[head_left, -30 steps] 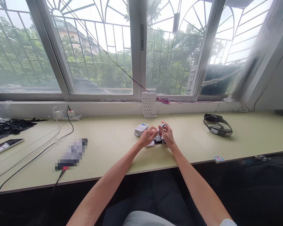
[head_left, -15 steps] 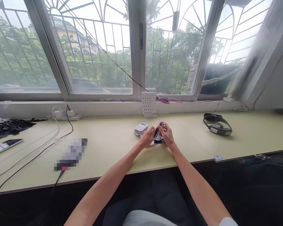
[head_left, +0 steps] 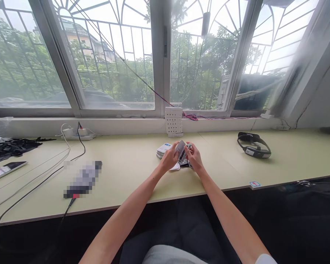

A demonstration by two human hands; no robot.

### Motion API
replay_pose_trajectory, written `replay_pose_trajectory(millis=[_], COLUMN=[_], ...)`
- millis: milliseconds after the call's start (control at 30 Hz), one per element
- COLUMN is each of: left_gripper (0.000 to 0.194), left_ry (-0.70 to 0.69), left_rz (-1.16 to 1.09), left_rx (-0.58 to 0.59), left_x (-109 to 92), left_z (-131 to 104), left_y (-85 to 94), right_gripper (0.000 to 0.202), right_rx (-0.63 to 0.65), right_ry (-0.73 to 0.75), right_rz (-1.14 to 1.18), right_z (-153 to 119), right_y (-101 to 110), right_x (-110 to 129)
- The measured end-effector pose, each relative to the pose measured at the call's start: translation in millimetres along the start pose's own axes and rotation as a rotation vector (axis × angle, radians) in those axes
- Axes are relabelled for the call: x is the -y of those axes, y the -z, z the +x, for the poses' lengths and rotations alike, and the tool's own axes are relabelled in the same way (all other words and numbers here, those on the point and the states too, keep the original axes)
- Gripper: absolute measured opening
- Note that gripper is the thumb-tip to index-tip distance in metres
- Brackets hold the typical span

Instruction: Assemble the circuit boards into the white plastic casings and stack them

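At the middle of the table, my left hand [head_left: 169, 158] is closed on a flat grey rectangular piece [head_left: 180, 147], its broad face tilted up toward me. My right hand [head_left: 194, 157] pinches a small part with a bit of green [head_left: 189, 146] on it, close against the grey piece. Whether the two parts are joined I cannot tell. Below the fingers lie a white rounded piece [head_left: 176, 167] and a dark item partly hidden by my right hand. Just beyond my left hand is a stack of white rounded flat pieces [head_left: 163, 149].
White boxes [head_left: 174, 123] stand stacked against the sill. A black headset [head_left: 253, 146] sits to the right. On the left are a blurred-out device [head_left: 84, 180] with a cable, a phone [head_left: 7, 171], a power strip [head_left: 81, 137] and black straps [head_left: 13, 147].
The held piece has turned from a dark narrow edge to its broad grey face. My left hand has shifted slightly left; my right hand has hardly moved.
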State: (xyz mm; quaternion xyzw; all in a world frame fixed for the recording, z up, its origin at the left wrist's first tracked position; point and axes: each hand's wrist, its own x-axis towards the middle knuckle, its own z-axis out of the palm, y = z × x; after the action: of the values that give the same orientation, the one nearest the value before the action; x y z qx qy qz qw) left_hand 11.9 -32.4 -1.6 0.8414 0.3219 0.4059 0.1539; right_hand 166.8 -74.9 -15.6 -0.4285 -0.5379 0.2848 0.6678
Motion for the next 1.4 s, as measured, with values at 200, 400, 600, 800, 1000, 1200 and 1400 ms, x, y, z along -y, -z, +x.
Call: replay_pose_trajectory(millis=[200, 400, 600, 800, 1000, 1200, 1400], left_gripper=[0.041, 0.02, 0.019, 0.035, 0.038, 0.04, 0.037], left_ry=[0.069, 0.214, 0.226, 0.243, 0.202, 0.004, -0.065], left_rz=[0.171, 0.337, 0.414, 0.434, 0.447, 0.351, 0.271], left_rx=[-0.011, 0.085, 0.151, 0.213, 0.049, 0.11, 0.124], left_x=[-2, -3, 6, 13, 7, -6, -4], left_z=[1, 1, 0, -2, -1, 2, 2], left_y=[7.1, 6.1, 8.3, 14.7, 19.3, 16.9, 14.7], right_gripper=[0.057, 0.062, 0.067, 0.068, 0.064, 0.064, 0.065], right_rx=[-0.05, -0.07, -0.099, -0.109, -0.112, -0.092, -0.082], right_ry=[0.008, -0.049, -0.124, -0.174, -0.188, -0.201, -0.206], right_rz=[-0.03, 0.046, 0.207, 0.347, 0.38, 0.358, 0.356], right_z=[1, 4, 7, 10, 11, 11, 10], right_y=[1, 3, 3, 6, 7, 7, 6], right_x=[-1, -4, -1, -1, -4, -2, 0])
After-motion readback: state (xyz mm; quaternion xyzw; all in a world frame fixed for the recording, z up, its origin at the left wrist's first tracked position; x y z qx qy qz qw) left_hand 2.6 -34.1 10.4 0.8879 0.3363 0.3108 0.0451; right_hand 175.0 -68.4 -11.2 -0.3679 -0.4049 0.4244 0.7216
